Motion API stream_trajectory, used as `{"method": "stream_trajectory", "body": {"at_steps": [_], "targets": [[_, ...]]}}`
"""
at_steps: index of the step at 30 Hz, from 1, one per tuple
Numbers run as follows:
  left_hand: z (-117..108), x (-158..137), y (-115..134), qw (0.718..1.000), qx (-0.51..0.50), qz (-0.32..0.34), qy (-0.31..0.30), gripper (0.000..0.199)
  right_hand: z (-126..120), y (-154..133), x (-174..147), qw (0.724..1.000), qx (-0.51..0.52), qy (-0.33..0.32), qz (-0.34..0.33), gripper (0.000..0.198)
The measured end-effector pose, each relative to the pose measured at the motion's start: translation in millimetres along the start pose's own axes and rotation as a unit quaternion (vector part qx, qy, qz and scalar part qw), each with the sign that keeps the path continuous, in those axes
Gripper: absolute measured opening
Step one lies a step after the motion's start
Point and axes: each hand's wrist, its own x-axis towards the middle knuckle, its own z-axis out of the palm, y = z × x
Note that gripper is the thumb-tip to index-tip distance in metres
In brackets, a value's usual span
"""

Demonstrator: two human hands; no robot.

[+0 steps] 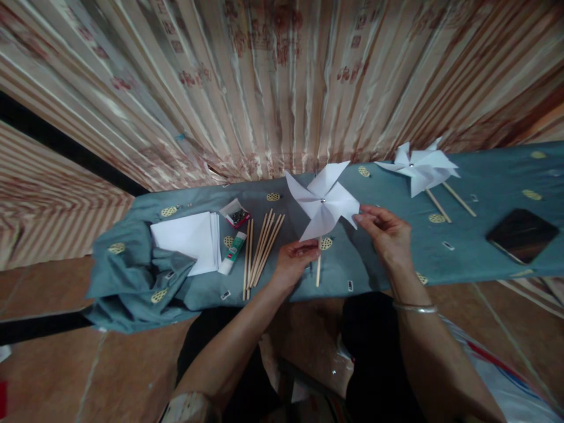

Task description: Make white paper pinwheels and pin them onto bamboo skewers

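A white paper pinwheel (325, 201) on a wooden stick is held up over the middle of the cloth-covered table. My left hand (296, 262) is closed round the stick just below the paper blades. With thumb and fingers, my right hand (385, 232) pinches the tip of the right-hand blade. A small metal pin shows at the pinwheel's centre. Left of my left hand lie several loose wooden sticks (264, 249), a glue stick (232, 254) and a small open box of pins (235, 212).
A stack of white paper (189, 238) lies at the left, partly under bunched cloth (132, 276). Two other pinwheels (418, 166) overlap at the back right. A dark phone (523, 235) rests at the far right. A pleated curtain (282, 88) hangs behind the table.
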Motion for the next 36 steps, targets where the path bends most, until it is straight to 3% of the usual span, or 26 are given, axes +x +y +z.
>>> {"method": "stream_trajectory", "body": {"at_steps": [19,36], "targets": [[3,2,-2,0.999,-0.016,0.021,0.044,0.031,24,-4,-29,0.993,0.064,-0.086,0.048,0.029],[3,4,-5,0.999,-0.024,0.012,0.038,0.03,35,-7,-43,0.981,0.097,-0.152,0.079,0.026]]}}
